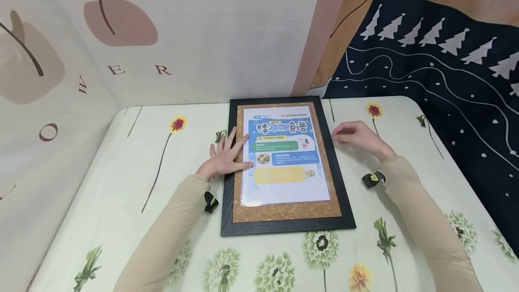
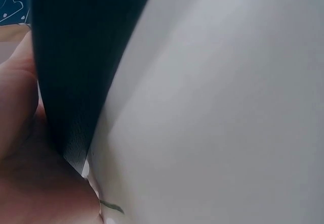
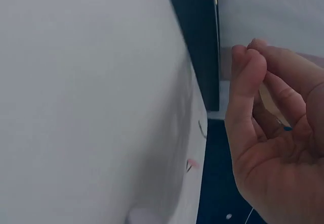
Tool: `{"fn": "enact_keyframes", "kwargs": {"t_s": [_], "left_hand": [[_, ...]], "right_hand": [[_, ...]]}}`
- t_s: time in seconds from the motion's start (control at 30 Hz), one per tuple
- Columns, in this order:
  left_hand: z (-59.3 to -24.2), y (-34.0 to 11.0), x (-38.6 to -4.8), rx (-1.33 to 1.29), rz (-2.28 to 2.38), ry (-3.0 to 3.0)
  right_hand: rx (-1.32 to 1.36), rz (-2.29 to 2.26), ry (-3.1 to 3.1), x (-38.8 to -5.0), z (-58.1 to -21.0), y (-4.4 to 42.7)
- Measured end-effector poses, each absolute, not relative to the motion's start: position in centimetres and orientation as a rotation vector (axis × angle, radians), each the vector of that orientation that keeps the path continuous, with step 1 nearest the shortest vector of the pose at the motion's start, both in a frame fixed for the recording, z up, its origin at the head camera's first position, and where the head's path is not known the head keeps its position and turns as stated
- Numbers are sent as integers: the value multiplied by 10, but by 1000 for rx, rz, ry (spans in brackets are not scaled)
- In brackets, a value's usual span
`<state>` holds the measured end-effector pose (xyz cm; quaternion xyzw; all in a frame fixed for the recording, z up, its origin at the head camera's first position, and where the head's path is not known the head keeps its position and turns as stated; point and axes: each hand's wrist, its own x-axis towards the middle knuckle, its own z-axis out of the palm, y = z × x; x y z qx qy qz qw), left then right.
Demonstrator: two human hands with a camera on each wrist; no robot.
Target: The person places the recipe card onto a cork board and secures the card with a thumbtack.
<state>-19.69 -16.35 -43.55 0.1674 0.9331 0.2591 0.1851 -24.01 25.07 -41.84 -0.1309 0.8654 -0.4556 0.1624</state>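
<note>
A black-framed cork board (image 1: 285,213) lies on the table with a printed sheet (image 1: 285,188) on its cork. A small yellow pushpin (image 1: 274,107) sits at the sheet's top edge. My left hand (image 1: 227,157) rests with fingers spread across the board's left side, fingertips on the sheet. Just beyond the right border is my right hand (image 1: 361,136), its thumb and fingertips brought together. In the right wrist view a tiny blue item (image 3: 287,128), seemingly a pushpin, shows among the curled fingers; most of it is hidden. The left wrist view shows the dark frame edge (image 2: 86,57) beside the hand.
A flower-printed cloth (image 1: 162,220) covers the table. Behind it hangs a pale curtain (image 1: 227,48), with a dark tree-patterned cloth (image 1: 425,80) at the right. The board's far edge lies near the back curtain.
</note>
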Motion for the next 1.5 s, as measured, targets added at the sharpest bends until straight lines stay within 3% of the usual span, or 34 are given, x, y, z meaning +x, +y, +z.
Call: {"fn": "enact_keyframes", "kwargs": {"t_s": [1.5], "left_hand": [[-434,-164,-198,475,683,2630]], "right_hand": [[-670,-1289,2336,-261,-401,150]]}}
